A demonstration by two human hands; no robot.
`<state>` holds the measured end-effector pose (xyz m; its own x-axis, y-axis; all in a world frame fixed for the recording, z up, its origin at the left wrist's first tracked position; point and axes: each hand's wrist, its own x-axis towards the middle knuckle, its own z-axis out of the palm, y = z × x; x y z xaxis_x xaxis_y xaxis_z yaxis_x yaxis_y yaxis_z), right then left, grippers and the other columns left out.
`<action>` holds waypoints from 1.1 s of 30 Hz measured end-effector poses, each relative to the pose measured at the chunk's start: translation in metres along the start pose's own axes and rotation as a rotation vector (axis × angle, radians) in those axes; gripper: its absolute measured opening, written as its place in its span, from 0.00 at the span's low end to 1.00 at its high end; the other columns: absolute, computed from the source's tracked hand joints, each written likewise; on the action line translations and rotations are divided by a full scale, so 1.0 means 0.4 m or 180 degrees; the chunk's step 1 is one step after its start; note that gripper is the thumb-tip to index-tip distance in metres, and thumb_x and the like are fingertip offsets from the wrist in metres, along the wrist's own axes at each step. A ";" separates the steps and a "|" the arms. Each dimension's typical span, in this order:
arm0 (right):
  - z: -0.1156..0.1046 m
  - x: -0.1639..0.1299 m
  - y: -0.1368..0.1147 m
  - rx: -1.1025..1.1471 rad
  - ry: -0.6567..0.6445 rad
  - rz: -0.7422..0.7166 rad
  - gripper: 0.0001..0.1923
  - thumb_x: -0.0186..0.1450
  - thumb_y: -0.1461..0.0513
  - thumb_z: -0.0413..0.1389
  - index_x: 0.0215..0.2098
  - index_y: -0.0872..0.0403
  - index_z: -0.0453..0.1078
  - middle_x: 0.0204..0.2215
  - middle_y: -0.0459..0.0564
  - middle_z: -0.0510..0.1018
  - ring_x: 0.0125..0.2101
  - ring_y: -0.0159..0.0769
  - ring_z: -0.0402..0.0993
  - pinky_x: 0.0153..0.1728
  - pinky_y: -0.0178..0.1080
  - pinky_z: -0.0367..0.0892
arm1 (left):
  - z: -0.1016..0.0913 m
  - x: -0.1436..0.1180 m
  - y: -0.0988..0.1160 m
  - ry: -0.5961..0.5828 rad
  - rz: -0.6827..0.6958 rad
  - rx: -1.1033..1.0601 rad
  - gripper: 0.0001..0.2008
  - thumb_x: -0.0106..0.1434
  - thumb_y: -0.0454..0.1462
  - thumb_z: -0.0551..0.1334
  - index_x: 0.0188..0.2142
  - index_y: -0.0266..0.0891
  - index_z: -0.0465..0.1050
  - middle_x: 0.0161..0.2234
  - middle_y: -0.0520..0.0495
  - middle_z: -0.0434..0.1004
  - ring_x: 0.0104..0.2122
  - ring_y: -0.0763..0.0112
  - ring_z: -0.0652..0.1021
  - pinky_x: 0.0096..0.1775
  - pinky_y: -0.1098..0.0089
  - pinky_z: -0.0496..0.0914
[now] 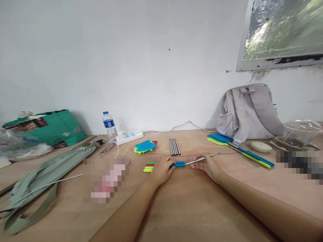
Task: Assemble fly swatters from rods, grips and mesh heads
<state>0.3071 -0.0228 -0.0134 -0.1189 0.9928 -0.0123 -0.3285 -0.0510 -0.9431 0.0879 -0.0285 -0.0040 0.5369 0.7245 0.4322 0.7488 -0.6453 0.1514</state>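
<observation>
Metal straw (202, 159): thin, silver, lay flat on the worktop, blue sleeve (179, 164) on its left end.
Sleeves (149, 166): green, red, yellow, stacked just left.

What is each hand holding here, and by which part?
Both hands share one metal straw: the left hand grips its blue sleeve, the right hand pinches the bare metal shaft.

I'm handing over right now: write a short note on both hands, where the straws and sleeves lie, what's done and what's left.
Left hand: closed on the blue silicone sleeve, resting on the wooden table.
Right hand: pinching the thin metal straw whose end sits in that sleeve.
Beside the left hand: green, red and yellow silicone sleeves, apart from any straw.
Behind: a row of bare metal straws.
Done: one straw partly sleeved.
Left: apparently the loose sleeves and bare straws.
</observation>
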 end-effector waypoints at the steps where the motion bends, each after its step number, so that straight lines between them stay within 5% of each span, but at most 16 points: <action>1: -0.003 0.000 -0.001 0.0089 -0.0060 -0.0006 0.16 0.59 0.57 0.44 0.20 0.55 0.66 0.22 0.52 0.75 0.24 0.37 0.73 0.32 0.42 0.70 | 0.003 0.000 -0.001 0.0020 0.0039 0.0053 0.08 0.60 0.36 0.55 0.39 0.42 0.69 0.37 0.49 0.69 0.40 0.67 0.68 0.42 0.67 0.62; 11: -0.018 -0.002 -0.013 0.0581 -0.0441 -0.0345 0.17 0.57 0.57 0.44 0.18 0.55 0.67 0.21 0.51 0.75 0.22 0.34 0.70 0.26 0.38 0.66 | -0.001 0.006 0.046 0.0258 0.0509 0.0896 0.09 0.64 0.37 0.48 0.38 0.36 0.63 0.35 0.46 0.70 0.36 0.66 0.70 0.39 0.66 0.63; 16: -0.008 0.005 0.012 0.0084 -0.0900 -0.0150 0.16 0.54 0.52 0.45 0.23 0.55 0.65 0.15 0.46 0.69 0.13 0.30 0.63 0.13 0.32 0.54 | 0.004 -0.008 0.103 0.0286 0.0721 0.1228 0.11 0.65 0.38 0.44 0.39 0.37 0.62 0.33 0.47 0.71 0.29 0.68 0.73 0.29 0.69 0.64; 22: 0.006 0.014 0.042 -0.0054 -0.1143 -0.0054 0.17 0.53 0.49 0.44 0.19 0.54 0.59 0.12 0.43 0.64 0.11 0.27 0.56 0.12 0.30 0.47 | 0.014 -0.015 0.141 -0.0071 0.0487 0.0983 0.13 0.66 0.39 0.42 0.34 0.38 0.62 0.30 0.48 0.71 0.24 0.71 0.74 0.23 0.73 0.62; 24: 0.009 0.021 0.039 0.0073 -0.1007 0.0068 0.14 0.54 0.52 0.46 0.19 0.54 0.59 0.12 0.43 0.64 0.12 0.28 0.58 0.13 0.30 0.49 | 0.008 -0.009 0.150 -0.0236 0.0208 0.0767 0.13 0.65 0.39 0.43 0.36 0.38 0.62 0.31 0.47 0.72 0.27 0.69 0.75 0.24 0.73 0.63; 28: 0.007 0.042 0.027 0.0870 0.0005 0.0131 0.05 0.52 0.62 0.53 0.22 0.53 0.60 0.15 0.41 0.67 0.17 0.29 0.64 0.17 0.31 0.60 | -0.007 0.002 0.165 -0.0460 -0.0450 0.0450 0.12 0.65 0.40 0.44 0.40 0.37 0.61 0.34 0.45 0.74 0.31 0.66 0.76 0.27 0.72 0.64; 33: -0.005 0.047 0.022 0.1412 0.0601 -0.0215 0.14 0.55 0.61 0.49 0.16 0.52 0.49 0.08 0.35 0.54 0.10 0.23 0.53 0.14 0.28 0.57 | -0.012 -0.006 0.167 -0.0502 -0.0338 0.0414 0.11 0.64 0.40 0.46 0.41 0.40 0.63 0.36 0.47 0.74 0.33 0.66 0.75 0.30 0.72 0.65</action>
<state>0.3037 -0.0043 -0.0225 0.0750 0.9957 -0.0549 -0.7023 0.0137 -0.7118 0.1348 -0.0742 0.0092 0.4990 0.8221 0.2741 0.8426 -0.5342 0.0683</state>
